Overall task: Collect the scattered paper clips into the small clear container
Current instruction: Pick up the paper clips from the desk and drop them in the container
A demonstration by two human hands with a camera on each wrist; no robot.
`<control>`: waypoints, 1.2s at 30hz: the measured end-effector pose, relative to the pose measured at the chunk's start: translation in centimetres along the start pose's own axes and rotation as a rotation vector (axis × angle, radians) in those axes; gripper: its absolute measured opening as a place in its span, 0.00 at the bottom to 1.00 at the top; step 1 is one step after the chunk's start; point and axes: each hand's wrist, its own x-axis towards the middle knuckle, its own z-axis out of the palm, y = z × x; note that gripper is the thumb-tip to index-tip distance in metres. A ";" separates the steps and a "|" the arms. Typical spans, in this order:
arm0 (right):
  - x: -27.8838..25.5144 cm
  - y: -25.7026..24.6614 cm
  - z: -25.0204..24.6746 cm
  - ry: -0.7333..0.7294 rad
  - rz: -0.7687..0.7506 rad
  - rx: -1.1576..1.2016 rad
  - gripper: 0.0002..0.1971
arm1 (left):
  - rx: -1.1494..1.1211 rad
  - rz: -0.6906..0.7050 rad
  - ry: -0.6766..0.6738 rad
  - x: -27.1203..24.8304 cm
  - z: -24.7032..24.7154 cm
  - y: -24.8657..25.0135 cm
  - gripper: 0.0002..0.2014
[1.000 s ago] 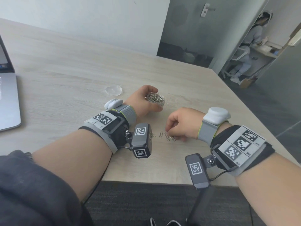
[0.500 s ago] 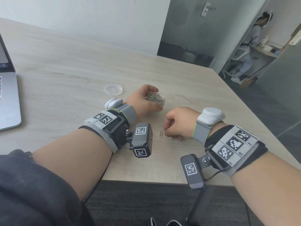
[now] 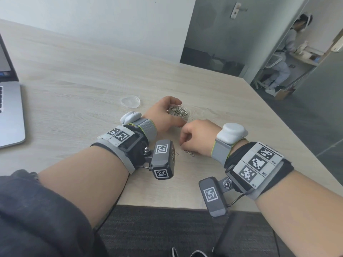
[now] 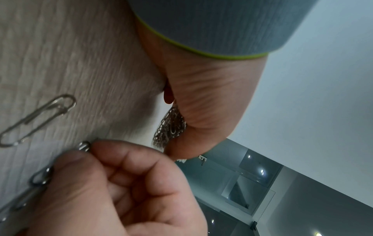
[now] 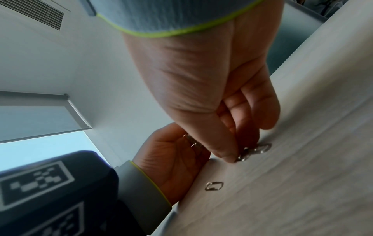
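My left hand (image 3: 166, 115) grips the small clear container (image 3: 179, 113), which stands on the table and holds several paper clips. The container (image 4: 171, 127) shows past my left palm in the left wrist view. Just in front of it, my right hand (image 3: 182, 142) pinches a paper clip (image 4: 84, 145) between thumb and fingertips, low over the wood. In the right wrist view that paper clip (image 5: 244, 154) touches the table. More loose clips (image 3: 189, 153) lie under my right hand. One single clip (image 3: 177, 153) lies beside the left wrist camera.
The container's clear round lid (image 3: 130, 102) lies on the table behind and to the left of my left hand. A laptop (image 3: 10, 115) sits at the far left. The table's front edge (image 3: 167, 205) runs just under my wrists. A person sits in the far room at right.
My right hand has slid left toward the container and closed its fingertips on a paper clip. The left hand still grips the container in the same place.
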 end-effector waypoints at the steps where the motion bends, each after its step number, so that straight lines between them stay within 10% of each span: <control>1: 0.0 -0.1 0.1 0.008 -0.013 0.013 0.05 | -0.001 0.003 -0.003 0.0 0.0 0.0 0.29; 36: 0.9 4.1 0.4 0.079 0.009 0.213 0.12 | -0.011 -0.013 -0.010 -0.1 -0.2 0.0 0.26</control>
